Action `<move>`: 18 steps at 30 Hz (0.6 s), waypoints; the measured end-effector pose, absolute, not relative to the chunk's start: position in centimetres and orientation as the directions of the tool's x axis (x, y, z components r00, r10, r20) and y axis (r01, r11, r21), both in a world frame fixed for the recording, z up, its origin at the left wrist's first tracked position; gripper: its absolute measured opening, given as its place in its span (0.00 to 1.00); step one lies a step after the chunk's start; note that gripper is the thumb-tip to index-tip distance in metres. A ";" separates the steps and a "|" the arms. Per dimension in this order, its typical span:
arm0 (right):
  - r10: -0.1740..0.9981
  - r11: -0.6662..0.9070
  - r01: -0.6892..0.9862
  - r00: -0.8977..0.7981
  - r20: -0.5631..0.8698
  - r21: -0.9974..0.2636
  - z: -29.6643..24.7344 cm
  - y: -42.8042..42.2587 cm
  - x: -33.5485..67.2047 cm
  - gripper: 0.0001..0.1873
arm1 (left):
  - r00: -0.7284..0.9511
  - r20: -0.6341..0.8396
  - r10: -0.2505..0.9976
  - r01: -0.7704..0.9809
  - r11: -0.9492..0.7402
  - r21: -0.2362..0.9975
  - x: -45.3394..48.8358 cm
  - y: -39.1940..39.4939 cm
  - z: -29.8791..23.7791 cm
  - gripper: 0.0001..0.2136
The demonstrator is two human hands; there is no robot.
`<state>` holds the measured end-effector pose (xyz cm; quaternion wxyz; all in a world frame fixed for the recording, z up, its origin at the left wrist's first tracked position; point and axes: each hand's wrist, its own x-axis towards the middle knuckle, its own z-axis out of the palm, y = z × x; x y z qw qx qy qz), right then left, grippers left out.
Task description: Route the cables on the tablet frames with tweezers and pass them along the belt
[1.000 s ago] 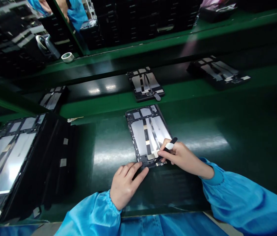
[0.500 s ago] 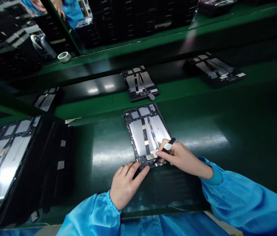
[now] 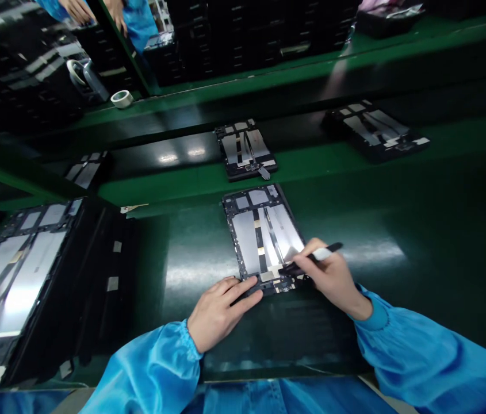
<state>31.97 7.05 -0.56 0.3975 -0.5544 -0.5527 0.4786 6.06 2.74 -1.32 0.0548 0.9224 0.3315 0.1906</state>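
An opened tablet (image 3: 247, 244) lies on the green work surface, its silver metal plates, ribbon cables and lower circuit board exposed. My left hand (image 3: 221, 307) rests at its lower left corner, fingers stretched out and touching the frame. Black tweezers (image 3: 301, 264) with a white wrap are pinched in my right hand (image 3: 331, 279). Their tips are over the light tab (image 3: 272, 273) near the tablet's lower edge; whether they grip it I cannot tell.
More opened tablets lie beyond, one at centre (image 3: 247, 149) and another to the right (image 3: 376, 129). At left stands a stack of tablets (image 3: 22, 276). A tape roll (image 3: 122, 99) sits on the far ledge. Another person's hands (image 3: 96, 11) show at the top.
My right hand has shifted slightly right, and the tweezers now lie flatter, their tips moved up from the lower edge. My left fingers have slid a little across the corner.
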 end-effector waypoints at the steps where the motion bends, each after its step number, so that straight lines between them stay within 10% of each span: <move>1: 0.997 -0.067 0.192 0.054 -0.058 -0.979 -0.8 7.0 32.1 0.18 | 0.700 0.326 0.636 0.589 -0.771 0.241 6.0 2.9 -1.3 0.14; 4: 0.980 -0.076 0.083 0.188 -0.059 -0.994 -1.2 7.3 31.7 0.17 | 0.669 0.398 0.627 0.583 -0.776 0.241 6.7 2.9 -1.1 0.10; 13: 0.969 -0.023 -0.058 -0.247 -0.007 -0.998 -1.0 10.0 22.8 0.21 | 0.628 0.338 0.701 0.762 -0.642 -0.084 4.5 2.9 -1.1 0.15; 18: 0.973 0.046 -0.075 -0.223 0.062 -0.996 -1.9 15.0 20.2 0.20 | 0.480 0.377 0.792 0.875 -0.459 -0.151 1.6 6.3 -0.7 0.15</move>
